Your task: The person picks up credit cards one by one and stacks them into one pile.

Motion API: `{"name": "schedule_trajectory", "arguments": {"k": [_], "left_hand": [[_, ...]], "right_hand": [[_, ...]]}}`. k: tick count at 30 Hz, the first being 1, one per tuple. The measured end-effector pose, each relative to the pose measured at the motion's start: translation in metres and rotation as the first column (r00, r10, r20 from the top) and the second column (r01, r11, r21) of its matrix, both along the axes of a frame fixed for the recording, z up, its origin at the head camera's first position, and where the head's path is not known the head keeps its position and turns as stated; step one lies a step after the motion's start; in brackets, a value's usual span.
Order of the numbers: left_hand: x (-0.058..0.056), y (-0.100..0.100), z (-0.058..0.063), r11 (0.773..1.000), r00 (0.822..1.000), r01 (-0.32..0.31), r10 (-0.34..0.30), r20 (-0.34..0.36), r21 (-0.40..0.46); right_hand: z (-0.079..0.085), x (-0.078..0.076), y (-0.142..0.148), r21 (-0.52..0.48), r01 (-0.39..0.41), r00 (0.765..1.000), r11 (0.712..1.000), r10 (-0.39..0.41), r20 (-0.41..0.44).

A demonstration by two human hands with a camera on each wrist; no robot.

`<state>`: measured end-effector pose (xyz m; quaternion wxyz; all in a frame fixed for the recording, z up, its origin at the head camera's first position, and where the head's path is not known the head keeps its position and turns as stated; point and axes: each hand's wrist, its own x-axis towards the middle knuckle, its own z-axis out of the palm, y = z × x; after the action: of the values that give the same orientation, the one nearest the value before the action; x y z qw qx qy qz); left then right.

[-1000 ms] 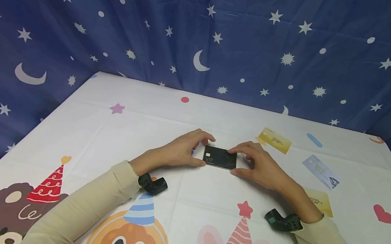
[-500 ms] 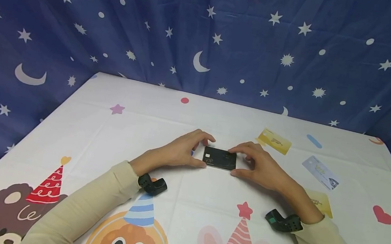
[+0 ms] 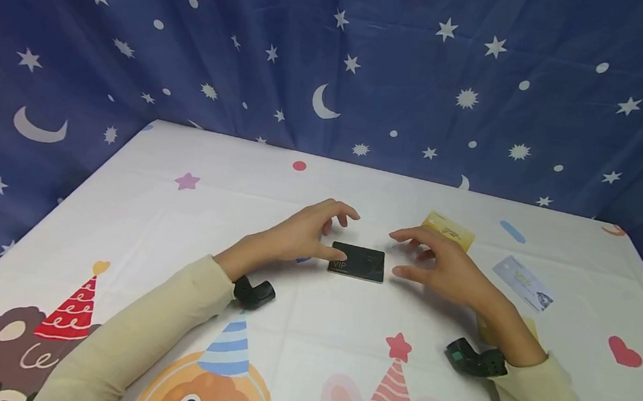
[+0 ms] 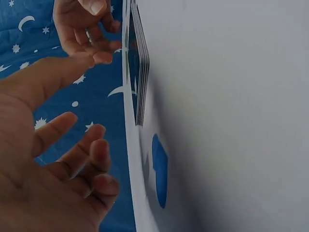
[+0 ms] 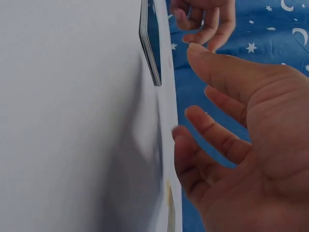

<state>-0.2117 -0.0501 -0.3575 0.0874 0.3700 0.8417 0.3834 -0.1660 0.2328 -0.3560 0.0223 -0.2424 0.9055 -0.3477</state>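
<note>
A small, even stack of several plastic cards lies flat mid-table, its top one a black VIP card (image 3: 363, 263). Layered edges of the card stack (image 4: 143, 72) show in the left wrist view. My left hand (image 3: 302, 232), fingers loosely bent, is raised; its thumb overlaps the stack's left end in the head view. To the right of the stack, my right hand (image 3: 451, 266) is held apart from it with relaxed fingers. Both wrist views show the hands above the tabletop, holding nothing.
A gold card (image 3: 449, 228) lies behind my right hand, partly covered by it. Further right is a silver VIP card (image 3: 516, 280). Another gold card (image 3: 530, 327) is mostly hidden by my right forearm. A blue starry curtain (image 3: 226, 40) hangs behind the white table.
Both hands have let go of the card stack. My left hand has lifted slightly, and my right hand has drawn away to the right. The stack stays in place.
</note>
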Motion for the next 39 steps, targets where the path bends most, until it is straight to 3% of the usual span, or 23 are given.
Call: {"name": "schedule_trajectory", "arguments": {"k": [7, 15, 27, 39], "left_hand": [[0.002, -0.005, -0.001, 0.999, 0.991, -0.036, 0.033, 0.128, 0.017], [0.005, -0.003, 0.0, 1.0, 0.983, -0.026, 0.025, 0.181, 0.003], [0.005, -0.002, -0.001, 1.0, 0.989, -0.007, 0.004, 0.151, 0.021], [0.003, -0.002, 0.0, 1.0, 0.99, -0.009, 0.01, 0.137, -0.006]], "right_hand": [[-0.003, 0.0, -0.003, -0.061, -0.035, 0.998, 0.998, 0.038, 0.051], [-0.007, 0.002, -0.008, -0.09, -0.073, 0.993, 0.993, 0.081, 0.089], [-0.004, 0.004, -0.01, -0.127, -0.101, 0.989, 0.987, 0.113, 0.092], [0.0, 0.003, -0.005, -0.067, -0.067, 0.996, 0.995, 0.071, 0.06]]}}
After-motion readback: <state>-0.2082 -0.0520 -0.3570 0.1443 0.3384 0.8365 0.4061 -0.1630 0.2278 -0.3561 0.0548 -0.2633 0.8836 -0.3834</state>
